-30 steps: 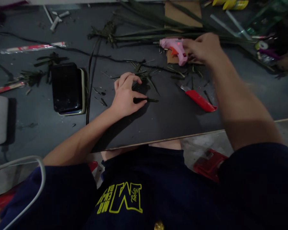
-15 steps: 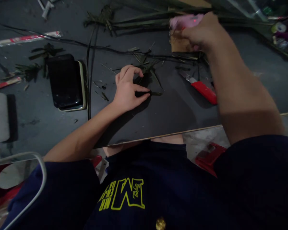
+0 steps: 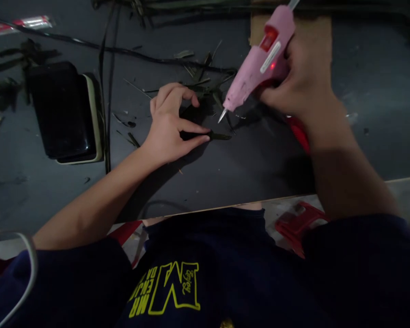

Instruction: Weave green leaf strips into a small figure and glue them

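Observation:
Between thumb and forefinger, my left hand [image 3: 172,125] pinches a thin dark green strip [image 3: 221,136], whose free end sticks out to the right just above the table. My right hand [image 3: 294,86] is wrapped round the handle of a pink hot glue gun [image 3: 254,70] with a small red light lit. The gun's metal nozzle points down and left, a short way above the strip and apart from it. Under my right wrist lies a red-handled cutter [image 3: 298,133], mostly hidden. Dark green leaf scraps [image 3: 205,84] are scattered beyond my left fingers.
Two stacked phones [image 3: 63,111] lie on the dark grey table [image 3: 198,182] at the left. A black cable [image 3: 130,51] runs across the far side. Behind the glue gun is a piece of cardboard [image 3: 314,36]. A red-and-clear wrapped packet [image 3: 20,25] lies at the far left.
My right hand has lifted the glue gun off the cardboard and brought it nearer, towards the strip. My left hand keeps its pinch. The view has shifted slightly.

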